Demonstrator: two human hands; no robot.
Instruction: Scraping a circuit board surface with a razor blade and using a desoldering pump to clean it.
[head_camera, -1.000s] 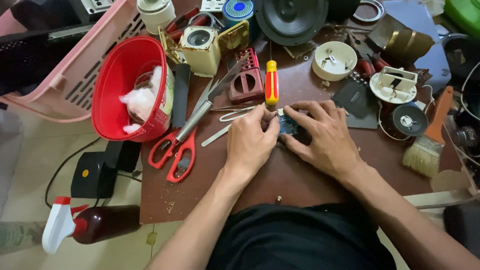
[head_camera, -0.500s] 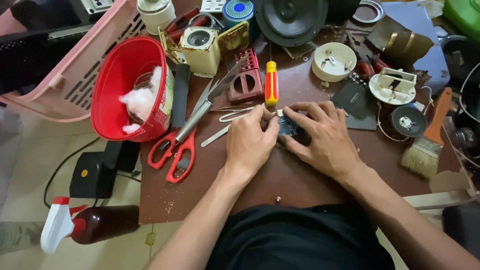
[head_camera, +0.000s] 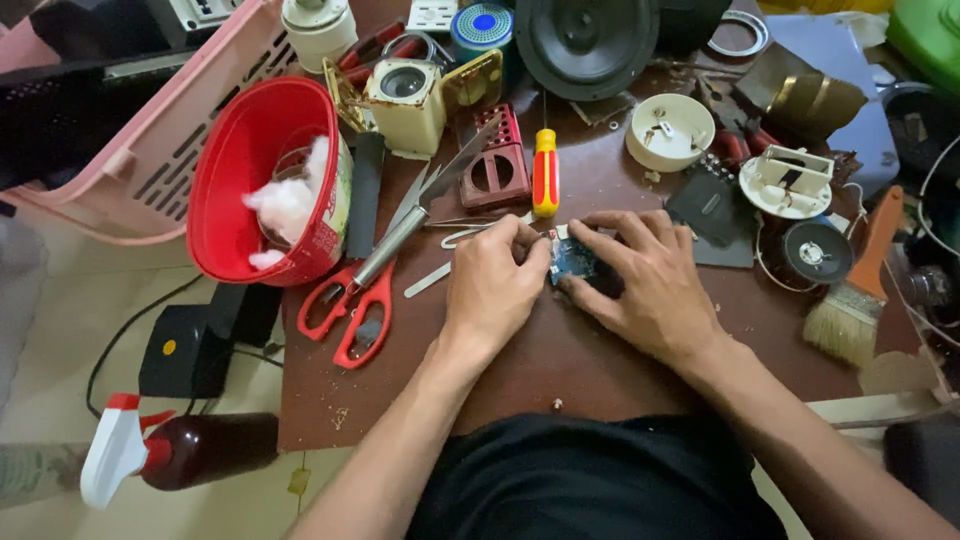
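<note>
Both of my hands meet over a small blue circuit board (head_camera: 572, 258) on the brown table (head_camera: 590, 370). My left hand (head_camera: 495, 280) pinches at the board's left edge with thumb and fingers closed. My right hand (head_camera: 645, 280) presses the board down with fingers curled around it. Just beyond my fingers lies a yellow and red screwdriver (head_camera: 545, 172). What the left fingertips hold is too small to make out.
Red-handled scissors (head_camera: 362, 290) lie left of my hands, beside a red bucket (head_camera: 270, 180) with white stuffing. A paintbrush (head_camera: 858, 290) lies at right. A black speaker (head_camera: 588, 45), white round parts (head_camera: 670, 130) and a pink basket (head_camera: 150, 150) crowd the far side. A spray bottle (head_camera: 170, 455) lies on the floor.
</note>
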